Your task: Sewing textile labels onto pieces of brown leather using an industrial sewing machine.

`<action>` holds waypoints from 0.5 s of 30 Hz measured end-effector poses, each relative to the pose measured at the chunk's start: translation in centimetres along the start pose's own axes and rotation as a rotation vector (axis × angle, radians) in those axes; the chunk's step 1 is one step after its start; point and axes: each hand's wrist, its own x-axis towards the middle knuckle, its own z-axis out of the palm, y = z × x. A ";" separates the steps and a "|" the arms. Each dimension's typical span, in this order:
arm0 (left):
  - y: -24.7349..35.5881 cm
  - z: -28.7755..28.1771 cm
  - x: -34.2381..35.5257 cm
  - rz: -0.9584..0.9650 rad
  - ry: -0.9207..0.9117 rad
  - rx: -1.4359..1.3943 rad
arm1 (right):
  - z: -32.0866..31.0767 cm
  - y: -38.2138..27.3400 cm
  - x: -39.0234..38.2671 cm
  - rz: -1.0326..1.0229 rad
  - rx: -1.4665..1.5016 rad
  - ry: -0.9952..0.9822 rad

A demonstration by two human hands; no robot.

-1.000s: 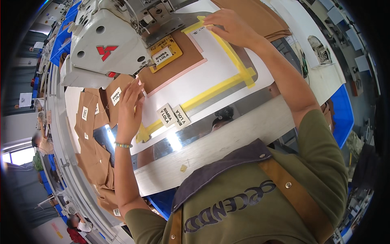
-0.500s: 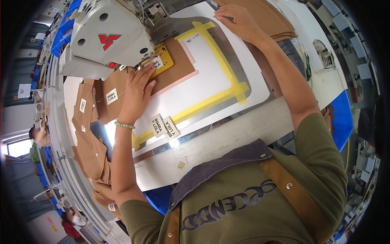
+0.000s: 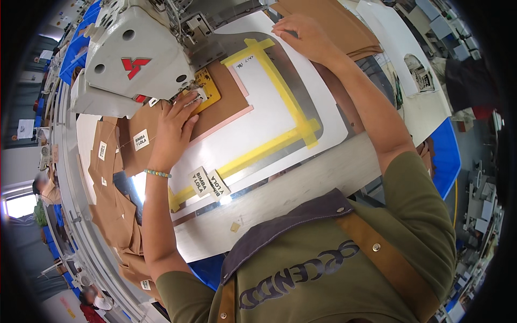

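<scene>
My left hand [image 3: 175, 126], a beaded bracelet at its wrist, lies with fingers spread on a brown sheet [image 3: 229, 89] under the sewing machine head [image 3: 137, 64]. Its fingertips touch a small pale label by the yellow template [image 3: 211, 92] and partly cover it. The needle point is hidden by the machine and fingers. My right hand [image 3: 304, 36] is at the far side, over the edge of the white board [image 3: 264, 91], fingers loosely bent, thumb apart, nothing visible in it. Another label [image 3: 141, 139] sits on brown material left of my left hand.
Two loose pale labels, one a stack [image 3: 200, 182], lie on the board's near side. Yellow tape [image 3: 291, 99] frames the board. Brown pieces [image 3: 110, 188] are heaped at left, and brown sheets [image 3: 336, 24] are stacked far right. A blue bin [image 3: 447, 156] stands at right.
The whole view has shifted slightly, so the machine and board appear lower and further left. My left fingers cover more of the label. A dark-clothed person shows at the right edge.
</scene>
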 end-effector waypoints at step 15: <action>-0.5 0.6 0.7 -0.001 0.045 -0.008 | -0.3 -0.7 0.1 0.041 0.007 -0.042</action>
